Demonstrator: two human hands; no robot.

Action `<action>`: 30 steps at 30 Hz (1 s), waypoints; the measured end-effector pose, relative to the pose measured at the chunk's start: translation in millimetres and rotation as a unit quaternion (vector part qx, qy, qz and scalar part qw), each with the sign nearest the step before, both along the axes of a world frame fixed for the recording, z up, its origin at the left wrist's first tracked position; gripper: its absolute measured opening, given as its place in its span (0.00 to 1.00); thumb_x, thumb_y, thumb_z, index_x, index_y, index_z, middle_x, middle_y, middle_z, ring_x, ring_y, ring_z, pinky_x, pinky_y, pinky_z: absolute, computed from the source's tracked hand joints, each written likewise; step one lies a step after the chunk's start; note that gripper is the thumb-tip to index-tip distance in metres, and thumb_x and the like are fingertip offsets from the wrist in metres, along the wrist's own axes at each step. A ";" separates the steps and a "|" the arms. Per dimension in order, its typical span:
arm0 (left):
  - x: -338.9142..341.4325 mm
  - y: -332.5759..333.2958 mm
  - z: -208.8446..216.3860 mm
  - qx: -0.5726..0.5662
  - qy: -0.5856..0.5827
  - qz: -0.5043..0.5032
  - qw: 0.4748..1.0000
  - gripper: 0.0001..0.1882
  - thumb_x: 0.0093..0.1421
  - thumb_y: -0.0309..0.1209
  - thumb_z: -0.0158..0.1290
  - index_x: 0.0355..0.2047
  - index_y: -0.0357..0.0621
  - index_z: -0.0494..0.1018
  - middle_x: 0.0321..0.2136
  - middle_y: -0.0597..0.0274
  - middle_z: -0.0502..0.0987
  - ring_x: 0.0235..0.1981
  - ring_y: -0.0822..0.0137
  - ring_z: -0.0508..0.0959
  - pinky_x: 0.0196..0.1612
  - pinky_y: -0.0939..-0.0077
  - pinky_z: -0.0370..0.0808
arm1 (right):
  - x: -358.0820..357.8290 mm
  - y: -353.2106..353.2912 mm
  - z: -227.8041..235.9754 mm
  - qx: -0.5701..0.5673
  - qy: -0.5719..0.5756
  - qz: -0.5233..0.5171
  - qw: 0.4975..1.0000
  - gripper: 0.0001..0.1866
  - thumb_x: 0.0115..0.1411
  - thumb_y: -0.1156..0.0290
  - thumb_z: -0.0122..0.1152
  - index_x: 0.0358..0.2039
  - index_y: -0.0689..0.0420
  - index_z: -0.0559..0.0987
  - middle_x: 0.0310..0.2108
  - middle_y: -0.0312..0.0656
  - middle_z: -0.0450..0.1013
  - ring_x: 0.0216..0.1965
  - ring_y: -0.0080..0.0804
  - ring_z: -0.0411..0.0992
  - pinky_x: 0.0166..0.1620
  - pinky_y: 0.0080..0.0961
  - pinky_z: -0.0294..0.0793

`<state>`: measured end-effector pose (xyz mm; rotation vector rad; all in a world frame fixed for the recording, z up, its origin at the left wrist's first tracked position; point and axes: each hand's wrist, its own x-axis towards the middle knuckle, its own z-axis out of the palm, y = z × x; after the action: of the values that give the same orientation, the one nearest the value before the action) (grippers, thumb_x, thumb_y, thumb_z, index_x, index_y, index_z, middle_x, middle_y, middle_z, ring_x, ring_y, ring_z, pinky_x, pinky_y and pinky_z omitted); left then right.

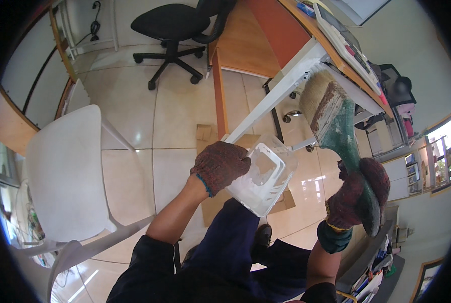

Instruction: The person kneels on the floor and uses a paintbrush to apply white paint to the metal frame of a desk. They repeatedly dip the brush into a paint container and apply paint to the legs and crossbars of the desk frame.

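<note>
My left hand [219, 167], in a dark reddish knit glove, grips the near-left rim of a clear plastic tub [270, 199] with white paint smeared inside. My right hand [359, 194], gloved the same way, is wrapped round the worn green handle of a wide paintbrush [339, 129]. Its pale bristles point up and left, against or very close to the white metal frame [273, 103] under the desk; I cannot tell whether they touch. The tub is held below the frame, left of the brush.
Flattened cardboard [205, 144] lies on the tiled floor under the tub. A white plastic chair [66, 171] stands at the left, a black swivel chair [172, 25] at the far side. The wooden desk top [336, 55] carries a keyboard [344, 43]. Shelved papers [372, 275] are at lower right.
</note>
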<state>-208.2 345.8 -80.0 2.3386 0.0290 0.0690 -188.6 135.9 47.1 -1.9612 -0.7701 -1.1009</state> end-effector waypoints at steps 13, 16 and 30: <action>-4.2 0.9 5.4 0.002 0.016 0.014 1.000 0.16 0.52 0.45 0.47 0.26 0.45 0.75 0.24 0.49 0.75 0.28 0.48 0.75 0.34 0.60 0.74 | 11.6 -8.6 -15.1 -0.041 -0.011 -0.010 0.999 0.11 0.47 0.69 0.65 0.32 0.59 0.78 0.30 0.43 0.77 0.32 0.37 0.76 0.38 0.28 0.74; -3.9 0.2 10.0 -0.023 0.059 0.019 0.998 0.16 0.52 0.45 0.47 0.26 0.45 0.75 0.24 0.49 0.75 0.28 0.48 0.75 0.34 0.60 0.73 | 6.9 -10.2 -15.0 -0.032 0.005 -0.014 0.999 0.12 0.47 0.69 0.66 0.32 0.59 0.79 0.30 0.44 0.77 0.32 0.36 0.76 0.38 0.28 0.75; 2.6 -10.2 6.1 0.059 0.019 -0.006 0.998 0.11 0.53 0.39 0.47 0.29 0.48 0.74 0.25 0.53 0.76 0.26 0.50 0.76 0.33 0.60 0.74 | 13.6 -23.1 -26.3 0.061 0.019 0.028 0.998 0.14 0.48 0.70 0.65 0.35 0.61 0.76 0.32 0.46 0.76 0.33 0.36 0.76 0.39 0.28 0.74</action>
<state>-205.6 335.6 -73.9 2.4578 0.0292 0.0205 -174.9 112.8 20.8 -1.8436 -0.7159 -1.0498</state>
